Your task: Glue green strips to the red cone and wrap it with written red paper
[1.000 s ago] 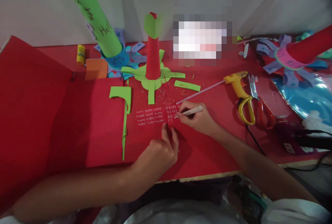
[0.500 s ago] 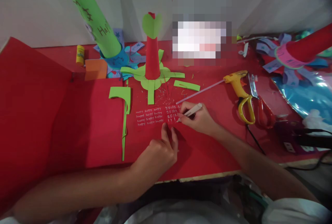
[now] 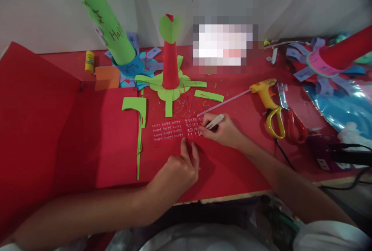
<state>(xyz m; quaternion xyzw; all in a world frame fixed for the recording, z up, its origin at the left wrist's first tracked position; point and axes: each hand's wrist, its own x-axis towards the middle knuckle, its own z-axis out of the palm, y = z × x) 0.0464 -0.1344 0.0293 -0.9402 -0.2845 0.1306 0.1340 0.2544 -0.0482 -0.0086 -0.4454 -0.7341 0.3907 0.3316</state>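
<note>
My right hand (image 3: 223,130) is closed round a white pen (image 3: 214,122), its tip down at the right end of some white writing. The writing covers a red paper strip (image 3: 167,131): rows of "happy" on the left, Chinese characters on the right. Two fingers of my left hand (image 3: 186,161) stretch out and rest at the strip's lower edge, spread apart and holding nothing. Just beyond the strip stands a red paper cone (image 3: 171,64) on a green flower-shaped base (image 3: 154,84), topped by a green heart-like piece.
Right of my hands lie a yellow glue gun (image 3: 265,90) with a long glue stick and scissors (image 3: 286,117) with yellow and red handles. A green paper tube (image 3: 107,22) leans at back left by a glue stick tube (image 3: 90,62). Green offcuts (image 3: 139,142) lie left.
My right hand has shifted very slightly with the pen, which lies a little lower. A few more white strokes show by its tip. My left hand stays in place.
</note>
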